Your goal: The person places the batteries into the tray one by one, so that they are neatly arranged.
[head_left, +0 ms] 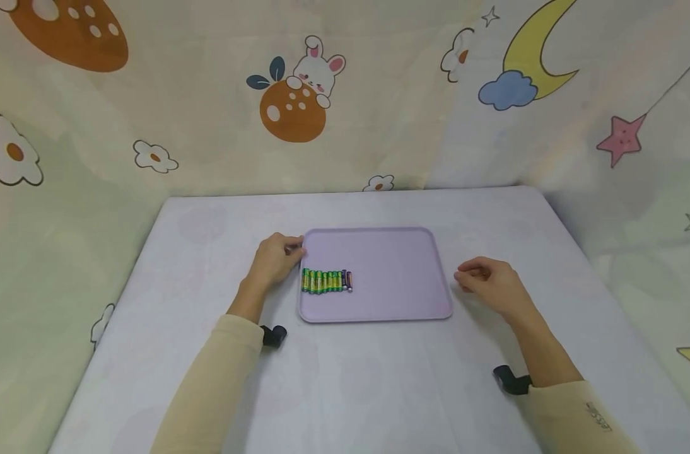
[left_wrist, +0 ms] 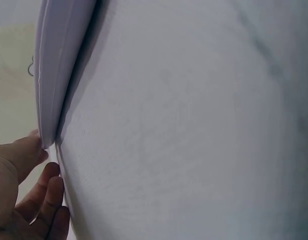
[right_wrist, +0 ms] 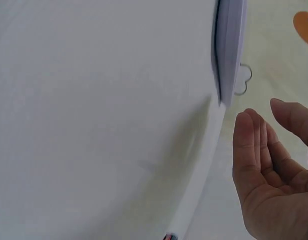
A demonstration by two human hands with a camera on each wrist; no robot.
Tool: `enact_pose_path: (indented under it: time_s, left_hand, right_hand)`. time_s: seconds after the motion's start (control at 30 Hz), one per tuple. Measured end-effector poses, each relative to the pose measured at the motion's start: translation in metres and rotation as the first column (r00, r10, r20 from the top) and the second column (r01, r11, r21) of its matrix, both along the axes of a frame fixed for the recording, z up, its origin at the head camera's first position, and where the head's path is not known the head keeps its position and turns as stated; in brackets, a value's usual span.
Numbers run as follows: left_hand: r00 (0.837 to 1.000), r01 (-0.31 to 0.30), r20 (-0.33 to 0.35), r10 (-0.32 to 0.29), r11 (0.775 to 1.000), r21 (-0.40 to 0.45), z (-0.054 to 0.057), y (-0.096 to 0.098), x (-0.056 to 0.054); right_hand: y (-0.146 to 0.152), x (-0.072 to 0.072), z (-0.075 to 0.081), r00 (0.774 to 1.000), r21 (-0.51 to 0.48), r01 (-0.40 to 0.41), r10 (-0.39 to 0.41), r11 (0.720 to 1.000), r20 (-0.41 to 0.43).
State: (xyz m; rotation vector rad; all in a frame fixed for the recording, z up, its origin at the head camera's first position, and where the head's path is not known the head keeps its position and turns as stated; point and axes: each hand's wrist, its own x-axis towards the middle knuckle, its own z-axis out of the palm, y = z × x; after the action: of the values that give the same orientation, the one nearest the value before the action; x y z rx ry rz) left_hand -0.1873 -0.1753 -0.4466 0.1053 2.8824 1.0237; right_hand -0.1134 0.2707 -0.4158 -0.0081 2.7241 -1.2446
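Note:
A lilac tray (head_left: 390, 274) lies on the white-covered table. At its left side, several green-and-yellow batteries (head_left: 320, 282) stand side by side in a row, with two dark batteries (head_left: 347, 280) at the row's right end. My left hand (head_left: 274, 257) touches the tray's upper left rim with thumb and index fingertips; in the left wrist view its thumb (left_wrist: 29, 152) meets the tray's end, the other fingers loosely bent below. My right hand (head_left: 489, 284) hovers just right of the tray, apart from it, fingers relaxed and thumb separate, with nothing between them.
The white tabletop (head_left: 373, 384) surrounds the tray. Behind it hangs a printed cloth (head_left: 209, 94) with flowers, a rabbit and a moon. Black camera mounts (head_left: 512, 380) sit at both wrists. A small dark red-tipped thing (right_wrist: 170, 236) shows low in the right wrist view.

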Motion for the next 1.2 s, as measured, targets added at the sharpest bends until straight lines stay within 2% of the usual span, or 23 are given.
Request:
enact_pose_path:
  time_s: [0.33, 0.57, 0.9, 1.2]
  left_hand:
    - [1.0, -0.006, 0.007, 0.006, 1.0, 0.008, -0.001, -0.004, 0.001]
    - [1.0, -0.013, 0.005, 0.013, 1.0, 0.013, -0.001, -0.01, 0.003]
    - [1.0, 0.004, -0.004, -0.004, 1.0, 0.005, -0.004, -0.009, 0.001]
    - [1.0, 0.015, -0.017, -0.015, 1.0, -0.001, -0.004, -0.002, -0.001]
  right_hand:
    - [0.05, 0.018, 0.007, 0.998, 0.122, 0.045, -0.04, 0.992, -0.043]
    - [0.074, 0.02, 0.007, 0.995, 0.238, 0.084, -0.071, 0.968, -0.064]
    - [0.089, 0.021, -0.001, 0.995, 0.334, 0.081, -0.094, 0.939, 0.021]
    - [0.097, 0.025, -0.005, 0.99, 0.339, 0.065, -0.102, 0.939, 0.093]
